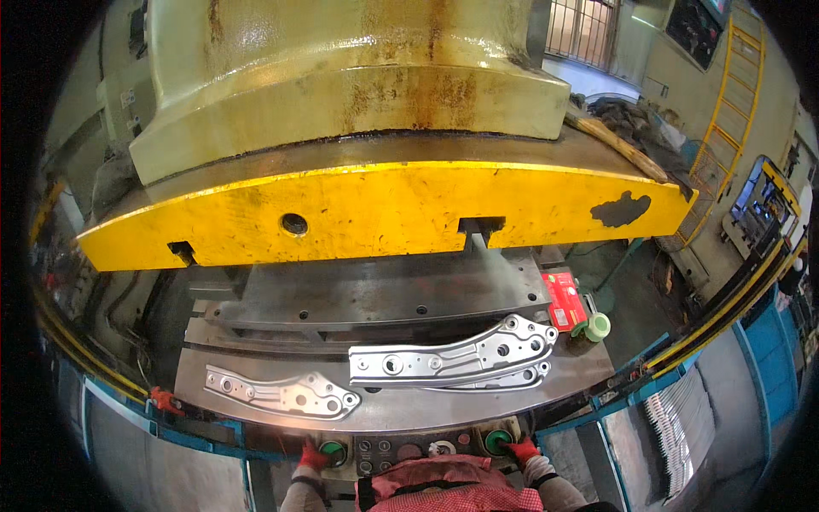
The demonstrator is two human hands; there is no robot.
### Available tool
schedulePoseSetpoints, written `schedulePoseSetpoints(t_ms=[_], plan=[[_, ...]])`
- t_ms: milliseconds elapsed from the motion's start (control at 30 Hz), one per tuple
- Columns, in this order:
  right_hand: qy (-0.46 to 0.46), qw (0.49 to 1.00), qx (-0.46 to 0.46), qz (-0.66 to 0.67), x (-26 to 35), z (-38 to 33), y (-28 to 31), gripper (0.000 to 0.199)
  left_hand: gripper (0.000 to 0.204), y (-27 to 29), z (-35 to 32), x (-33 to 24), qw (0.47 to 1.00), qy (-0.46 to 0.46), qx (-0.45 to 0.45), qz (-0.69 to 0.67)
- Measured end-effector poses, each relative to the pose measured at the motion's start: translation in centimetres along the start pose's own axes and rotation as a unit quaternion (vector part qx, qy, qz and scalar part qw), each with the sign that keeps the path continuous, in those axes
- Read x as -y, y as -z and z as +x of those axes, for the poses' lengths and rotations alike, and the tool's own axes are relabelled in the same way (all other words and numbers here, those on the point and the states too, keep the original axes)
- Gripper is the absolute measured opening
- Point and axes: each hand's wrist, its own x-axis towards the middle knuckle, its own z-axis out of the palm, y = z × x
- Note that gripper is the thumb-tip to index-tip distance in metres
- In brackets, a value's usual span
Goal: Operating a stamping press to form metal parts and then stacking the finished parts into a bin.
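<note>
My left hand, in a red glove, is at the edge of a round green button on the control panel. My right hand, gloved the same, reaches the other green button. Both hands look open, fingers apart, holding nothing; some fingers are hard to make out. Beyond the panel, a silver stamped metal bracket lies on the left of the steel press bed. At the right, a second bracket overlaps a third, which is mostly covered.
A yellow press ram hangs over a grey steel die block. A red box and a bottle with a pale lid stand at the bed's right. Blue-framed racks flank me; the right one holds stacked metal parts.
</note>
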Motion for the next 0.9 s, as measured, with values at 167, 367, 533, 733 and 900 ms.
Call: schedulePoseSetpoints(t_ms=[167,367,533,733,900], plan=[[-0.005,0.999,0.006,0.037,-2.7,2.1,-0.3,0.087,0.134,0.4,-2.5,-3.7,0.997,-0.015,0.019,0.078],[0.082,0.975,-0.088,0.185,4.2,-1.2,3.5,0.091,0.101,3.1,-3.4,3.4,0.983,-0.105,-0.149,-0.031],[0.329,0.877,-0.349,-0.022,21.3,-9.5,12.1,0.093,0.075,11.2,-10.5,-15.2,0.867,-0.162,-0.461,0.103],[0.538,0.738,-0.038,-0.407,35.2,-9.2,6.3,0.101,0.074,15.4,-9.3,-36.6,0.693,-0.455,-0.438,0.348],[0.572,0.656,0.015,-0.492,37.7,-6.2,3.0,0.101,0.072,11.6,-3.9,-51.9,0.653,-0.543,-0.332,0.410]])
